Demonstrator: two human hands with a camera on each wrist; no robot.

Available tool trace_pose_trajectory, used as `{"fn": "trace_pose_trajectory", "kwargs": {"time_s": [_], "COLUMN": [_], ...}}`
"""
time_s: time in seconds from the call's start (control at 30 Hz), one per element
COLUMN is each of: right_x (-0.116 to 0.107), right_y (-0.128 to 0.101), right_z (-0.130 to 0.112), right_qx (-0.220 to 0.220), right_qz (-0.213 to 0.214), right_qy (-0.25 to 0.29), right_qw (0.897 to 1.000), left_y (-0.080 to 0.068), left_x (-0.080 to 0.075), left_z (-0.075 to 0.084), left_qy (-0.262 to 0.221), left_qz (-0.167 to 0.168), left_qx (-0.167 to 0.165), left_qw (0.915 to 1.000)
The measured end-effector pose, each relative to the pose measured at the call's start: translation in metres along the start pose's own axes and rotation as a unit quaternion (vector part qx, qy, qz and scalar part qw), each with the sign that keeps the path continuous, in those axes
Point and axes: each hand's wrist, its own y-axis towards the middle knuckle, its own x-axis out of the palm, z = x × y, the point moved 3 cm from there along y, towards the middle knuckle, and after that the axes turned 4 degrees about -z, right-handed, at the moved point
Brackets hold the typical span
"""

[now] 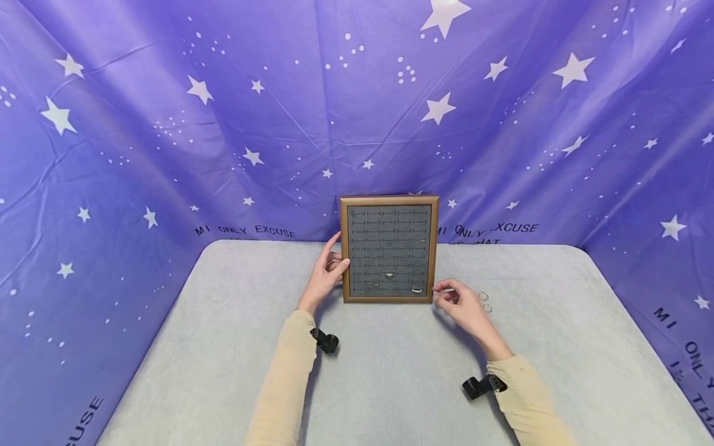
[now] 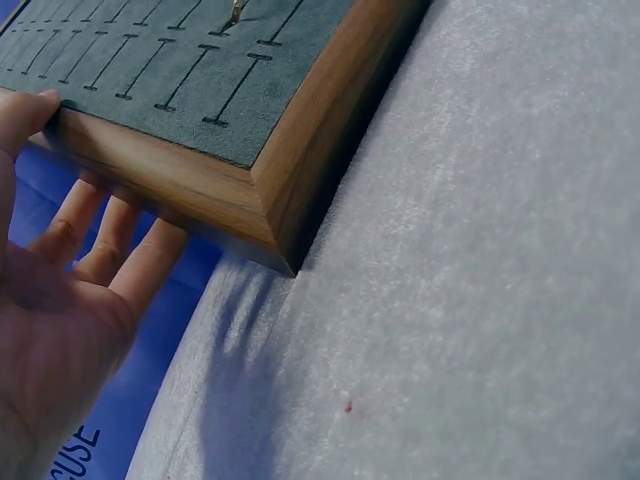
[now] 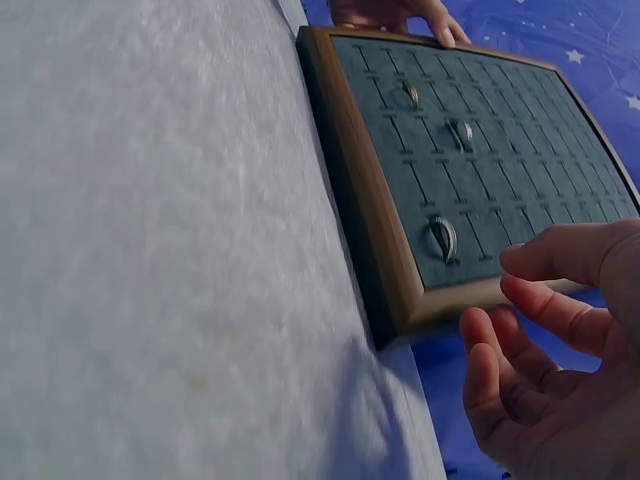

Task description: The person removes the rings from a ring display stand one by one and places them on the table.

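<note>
A purple star-printed cloth (image 1: pixel 167 124) hangs behind and to both sides of a grey table (image 1: pixel 390 384). At the table's far middle a wooden-framed tray (image 1: pixel 388 201) stands propped up on its lower edge, its grey slotted pad (image 1: pixel 388 241) facing the person. Three rings sit in slots in the pad's lower rows: one (image 1: pixel 388 274) near the middle, one (image 1: pixel 374 284) lower left, one (image 1: pixel 416 289) at the lower right. In the right wrist view the same three show, the nearest ring (image 3: pixel 441 238) by the frame's corner.

The left hand (image 1: pixel 325 277) holds the tray's left edge, thumb (image 2: pixel 25 110) on the front of the frame and straight fingers (image 2: pixel 110 240) behind it. The right hand (image 1: pixel 463 303) hovers just beside the tray's lower right corner, fingers loosely curled, thumb and forefinger close together; whether they pinch anything cannot be told. Two more rings (image 1: pixel 484 301) lie on the table just right of that hand.
</note>
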Motion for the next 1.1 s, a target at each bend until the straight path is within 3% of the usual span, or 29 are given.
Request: {"fn": "trace_pose_trajectory", "kwargs": {"time_s": [0.17, 0.4, 0.77, 1.1], "right_x": [0.008, 0.017, 0.036, 0.050], "right_y": [0.006, 0.016, 0.027, 0.035], "right_z": [-0.007, -0.022, -0.041, -0.046], "right_qx": [0.002, -0.039, -0.070, -0.074], "right_qz": [-0.015, -0.014, -0.018, -0.016], "right_qy": [-0.002, -0.006, 0.017, -0.013], "right_qw": [1.000, 0.999, 0.997, 0.997], "left_y": [0.000, 0.000, 0.000, 0.000], "left_x": [0.001, 0.001, 0.002, 0.002], "left_z": [0.001, 0.000, -0.001, -0.002], "left_qy": [0.000, 0.005, 0.006, 0.009], "left_qz": [0.010, 0.010, 0.016, 0.010], "left_qx": [0.009, 0.014, 0.013, 0.012], "left_qw": [0.9999, 0.9998, 0.9998, 0.9998]}}
